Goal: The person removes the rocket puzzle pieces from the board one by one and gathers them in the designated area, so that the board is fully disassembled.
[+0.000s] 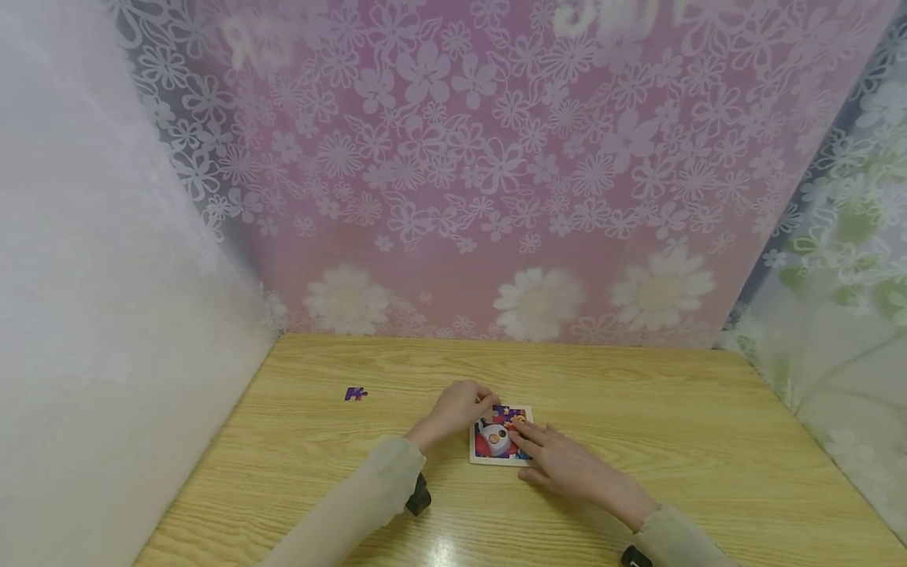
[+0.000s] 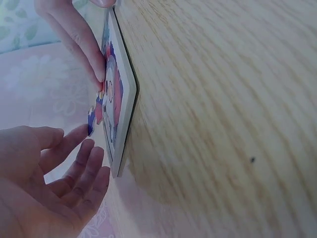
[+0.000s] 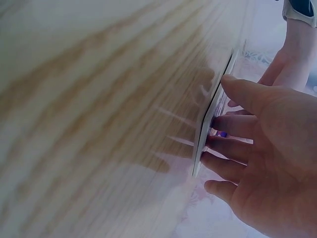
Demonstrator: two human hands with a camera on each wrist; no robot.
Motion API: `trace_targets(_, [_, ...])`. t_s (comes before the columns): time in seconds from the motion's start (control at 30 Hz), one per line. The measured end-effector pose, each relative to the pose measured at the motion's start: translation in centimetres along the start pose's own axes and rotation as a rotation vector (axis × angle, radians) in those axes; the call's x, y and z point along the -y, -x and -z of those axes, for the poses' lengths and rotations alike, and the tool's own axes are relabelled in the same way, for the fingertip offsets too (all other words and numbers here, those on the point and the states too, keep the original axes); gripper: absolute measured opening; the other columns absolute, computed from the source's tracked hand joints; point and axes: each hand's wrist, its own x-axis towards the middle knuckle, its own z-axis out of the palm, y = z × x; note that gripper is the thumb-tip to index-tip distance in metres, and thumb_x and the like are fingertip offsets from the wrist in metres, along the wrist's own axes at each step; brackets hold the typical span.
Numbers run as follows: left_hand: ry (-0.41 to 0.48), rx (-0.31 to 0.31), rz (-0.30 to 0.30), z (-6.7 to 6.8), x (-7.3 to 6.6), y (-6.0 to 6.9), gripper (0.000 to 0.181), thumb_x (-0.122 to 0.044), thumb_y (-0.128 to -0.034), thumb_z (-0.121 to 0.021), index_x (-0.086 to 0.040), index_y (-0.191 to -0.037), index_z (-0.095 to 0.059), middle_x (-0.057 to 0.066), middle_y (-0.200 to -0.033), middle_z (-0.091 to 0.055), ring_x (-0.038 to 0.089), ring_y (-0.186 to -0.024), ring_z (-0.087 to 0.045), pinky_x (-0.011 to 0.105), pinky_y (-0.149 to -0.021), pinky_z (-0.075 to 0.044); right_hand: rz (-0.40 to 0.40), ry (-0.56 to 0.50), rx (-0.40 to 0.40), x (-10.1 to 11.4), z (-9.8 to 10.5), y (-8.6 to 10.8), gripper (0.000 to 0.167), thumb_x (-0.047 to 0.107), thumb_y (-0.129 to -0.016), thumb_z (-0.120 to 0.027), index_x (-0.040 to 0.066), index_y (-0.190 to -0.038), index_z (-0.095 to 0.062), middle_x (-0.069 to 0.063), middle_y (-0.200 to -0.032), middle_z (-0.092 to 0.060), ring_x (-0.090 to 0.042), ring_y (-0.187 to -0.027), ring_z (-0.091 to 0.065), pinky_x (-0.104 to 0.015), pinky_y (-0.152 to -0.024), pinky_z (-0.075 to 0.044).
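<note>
A small square jigsaw puzzle with a white frame (image 1: 489, 462) lies on the table, showing a white character on a red and purple picture. My left hand (image 1: 455, 408) is at its upper left corner. In the left wrist view, the left index fingertip touches a purple and red puzzle piece (image 2: 92, 119) that stands tilted up from the board; the thumb is apart from it. A bare spot shows near the board's upper left. My right hand (image 1: 563, 463) rests its fairly straight fingers on the puzzle's right side, with the thumb at the near edge.
Another purple puzzle piece (image 1: 355, 394) lies alone on the wooden table (image 1: 319, 457), far to the left of the puzzle. Flower-patterned curtains (image 1: 453, 157) enclose the table at the back and both sides.
</note>
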Motion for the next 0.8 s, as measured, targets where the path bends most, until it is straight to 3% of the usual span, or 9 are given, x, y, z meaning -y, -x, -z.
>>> trace_targets(0.2, [0.047, -0.010, -0.012, 0.06, -0.04, 0.07, 0.017, -0.024, -0.1012, -0.065, -0.015, -0.107, -0.079, -0.001, -0.100, -0.074, 0.011, -0.088, -0.069, 0.025, -0.074, -0.055, -0.005, 0.004, 0.002, -0.06, -0.14, -0.04, 0.057, 0.031, -0.103, -0.060, -0.005, -0.145, -0.051, -0.027, -0.152, -0.044, -0.043, -0.138, -0.046, -0.061, -0.110, -0.036])
trace_targets(0.37, [0.107, -0.014, -0.025, -0.19, 0.00, 0.15, 0.010, -0.017, -0.0963, -0.072, -0.014, -0.104, -0.078, -0.001, -0.096, -0.075, 0.009, -0.084, -0.068, 0.024, -0.074, -0.055, 0.001, 0.015, -0.008, -0.07, -0.25, -0.06, 0.057, 0.031, -0.102, -0.061, -0.005, -0.145, -0.051, -0.027, -0.152, -0.044, -0.043, -0.137, -0.047, -0.061, -0.110, -0.037])
trace_targets(0.8, [0.183, -0.057, -0.024, -0.79, 0.30, 0.01, 0.007, -0.017, -0.0957, -0.073, -0.016, -0.100, -0.079, -0.004, -0.090, -0.073, 0.006, -0.077, -0.064, 0.023, -0.070, -0.054, -0.006, 0.002, -0.007, 0.07, -0.11, 0.05, 0.057, 0.030, -0.103, -0.060, -0.006, -0.146, -0.050, -0.028, -0.152, -0.043, -0.043, -0.138, -0.045, -0.061, -0.110, -0.036])
